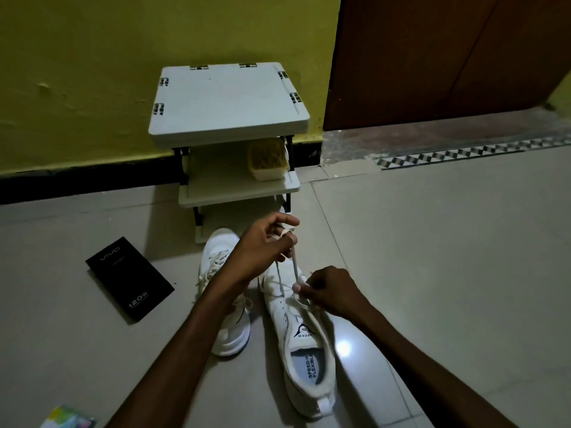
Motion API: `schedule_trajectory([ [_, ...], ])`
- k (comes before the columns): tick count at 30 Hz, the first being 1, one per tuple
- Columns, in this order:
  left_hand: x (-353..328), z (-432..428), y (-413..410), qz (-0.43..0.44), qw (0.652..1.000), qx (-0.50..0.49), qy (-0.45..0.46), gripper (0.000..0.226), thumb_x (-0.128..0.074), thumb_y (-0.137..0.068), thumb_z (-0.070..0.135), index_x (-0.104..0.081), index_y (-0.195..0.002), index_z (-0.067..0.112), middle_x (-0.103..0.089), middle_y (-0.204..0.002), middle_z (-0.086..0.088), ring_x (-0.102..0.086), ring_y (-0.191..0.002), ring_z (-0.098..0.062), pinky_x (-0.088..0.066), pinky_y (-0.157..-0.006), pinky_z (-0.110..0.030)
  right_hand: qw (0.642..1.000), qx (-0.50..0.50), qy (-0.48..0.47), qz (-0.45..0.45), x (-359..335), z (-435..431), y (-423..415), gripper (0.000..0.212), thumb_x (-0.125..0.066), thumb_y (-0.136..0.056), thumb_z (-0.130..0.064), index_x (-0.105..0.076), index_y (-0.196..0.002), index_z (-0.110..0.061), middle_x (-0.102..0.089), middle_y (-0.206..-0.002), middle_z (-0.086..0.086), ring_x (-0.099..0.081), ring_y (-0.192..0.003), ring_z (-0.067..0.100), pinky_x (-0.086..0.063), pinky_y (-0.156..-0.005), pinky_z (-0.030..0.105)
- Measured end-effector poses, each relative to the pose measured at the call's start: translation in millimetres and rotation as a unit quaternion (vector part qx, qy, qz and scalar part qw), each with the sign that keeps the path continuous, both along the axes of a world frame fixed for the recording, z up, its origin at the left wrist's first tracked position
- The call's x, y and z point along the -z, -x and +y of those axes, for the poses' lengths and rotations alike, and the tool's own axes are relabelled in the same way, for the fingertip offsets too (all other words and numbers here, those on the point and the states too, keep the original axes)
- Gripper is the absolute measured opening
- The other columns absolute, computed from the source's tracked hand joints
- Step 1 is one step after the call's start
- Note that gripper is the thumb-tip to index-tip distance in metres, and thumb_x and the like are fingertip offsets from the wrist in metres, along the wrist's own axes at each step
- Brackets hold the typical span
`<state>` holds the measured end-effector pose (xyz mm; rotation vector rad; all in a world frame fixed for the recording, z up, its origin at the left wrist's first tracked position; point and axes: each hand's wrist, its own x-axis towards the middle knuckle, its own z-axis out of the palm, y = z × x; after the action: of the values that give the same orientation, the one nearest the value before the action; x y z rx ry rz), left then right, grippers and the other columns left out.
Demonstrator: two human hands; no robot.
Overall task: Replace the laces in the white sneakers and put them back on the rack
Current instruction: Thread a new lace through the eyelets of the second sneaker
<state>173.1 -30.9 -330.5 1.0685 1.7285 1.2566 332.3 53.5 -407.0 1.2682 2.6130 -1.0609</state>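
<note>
- Closest to the person, at the lower left, the corner of a colourful packet (66,418) lies on the tiled floor (432,257); it is too blurred to read.
- A white sneaker (309,350) stands upright on the floor between the two forearms, heel toward the person, toe toward the rack. Its insole shows printed words.
- The right hand (330,291) sits over the front eyelets of this sneaker, fingers curled, pinching the lace (295,267) right at the shoe.
- Two strands of the lace rise from there, drawn up to the left hand.
- The left hand (265,245) is raised above the toe of the sneaker, fingers curled round the upper end of the lace, gripping it.
- A second sneaker (225,304) lies just beside the first, on its left, partly hidden under the left forearm. Its own lace is threaded, with loose ends.
- Further left, well apart from the shoes, a black box (129,278) lies flat on the floor.
- Beyond the shoes stands the white rack (228,100), against the yellow wall (92,57). Neither sneaker is on it.
- On its middle shelf, at the right, sits a pale tub (267,160) with something yellowish on top; I cannot tell what.
- To the right of the rack is a brown door (432,57).
</note>
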Motion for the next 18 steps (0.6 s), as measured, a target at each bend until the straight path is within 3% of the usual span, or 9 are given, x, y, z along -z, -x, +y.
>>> schedule_trajectory([
  [2, -3, 1, -2, -0.003, 1.0, -0.014, 0.004, 0.024, -0.061, -0.093, 0.007, -0.061, -0.114, 0.019, -0.064, -0.099, -0.018, -0.068, -0.07, -0.018, -0.053, -0.06, -0.023, 0.998, -0.009, -0.055, -0.015, 1, -5, 2, 0.057, -0.067, -0.081, -0.055, -0.04, -0.055, -0.013, -0.038, -0.052, 0.002, -0.035, -0.05, 0.014, -0.026, -0.053, 0.03],
  [4, -4, 1, -5, 0.012, 1.0, -0.017, 0.022, 0.025, -0.061, -0.093, 0.006, -0.06, -0.114, 0.017, -0.064, -0.099, -0.016, -0.068, -0.064, -0.016, -0.052, -0.055, -0.023, 0.997, -0.006, -0.077, 0.004, 2, -8, 2, 0.051, -0.069, -0.08, -0.044, -0.035, -0.054, -0.017, -0.035, -0.052, -0.002, -0.032, -0.049, 0.013, -0.022, -0.049, 0.029],
  [8, 0, 1, -5, 0.123, 0.989, 0.005, 0.08, 0.026, -0.062, -0.091, 0.012, -0.06, -0.114, 0.023, -0.06, -0.101, -0.001, -0.068, -0.059, -0.013, -0.051, -0.052, -0.024, 0.996, 0.037, -0.06, 0.061, 6, -10, 4, 0.017, -0.066, -0.079, -0.026, -0.062, -0.065, -0.017, -0.062, -0.063, -0.002, -0.057, -0.06, 0.014, -0.047, -0.056, 0.03],
  [10, 6, 3, -4, 0.194, 0.976, 0.02, 0.096, 0.027, -0.064, -0.089, 0.014, -0.06, -0.113, 0.026, -0.062, -0.1, 0.004, -0.067, -0.065, -0.011, -0.053, -0.06, -0.025, 0.993, 0.057, -0.057, 0.081, 8, -11, 5, 0.011, -0.062, -0.077, -0.017, -0.069, -0.073, -0.011, -0.068, -0.067, 0.003, -0.063, -0.064, 0.019, -0.054, -0.062, 0.036],
  [12, 16, 6, -2, 0.263, 0.955, 0.04, 0.128, 0.031, -0.066, -0.085, 0.016, -0.061, -0.114, 0.026, -0.063, -0.097, 0.008, -0.061, -0.075, -0.008, -0.051, -0.073, -0.025, 0.992, 0.084, -0.036, 0.089, 10, -10, 5, 0.011, -0.06, -0.076, -0.011, -0.07, -0.072, -0.008, -0.067, -0.063, 0.004, -0.064, -0.061, 0.02, -0.051, -0.059, 0.032],
  [15, 36, 8, -4, 0.243, 0.944, 0.106, 0.196, 0.043, -0.072, -0.078, 0.008, -0.059, -0.117, 0.022, -0.067, -0.094, 0.005, -0.06, -0.079, -0.011, -0.053, -0.079, -0.031, 0.989, 0.116, 0.004, 0.089, 10, -9, 4, 0.014, -0.059, -0.078, -0.007, -0.068, -0.068, -0.011, -0.06, -0.056, -0.002, -0.059, -0.057, 0.014, -0.041, -0.052, 0.022],
  [18, 53, 6, -9, 0.211, 0.942, 0.131, 0.226, 0.052, -0.075, -0.07, 0.001, -0.058, -0.115, 0.023, -0.066, -0.09, 0.004, -0.062, -0.082, -0.017, -0.057, -0.079, -0.037, 0.988, 0.122, 0.022, 0.088, 9, -8, 1, 0.018, -0.059, -0.081, -0.009, -0.067, -0.066, -0.012, -0.061, -0.057, 0.001, -0.058, -0.057, 0.015, -0.044, -0.054, 0.025],
])
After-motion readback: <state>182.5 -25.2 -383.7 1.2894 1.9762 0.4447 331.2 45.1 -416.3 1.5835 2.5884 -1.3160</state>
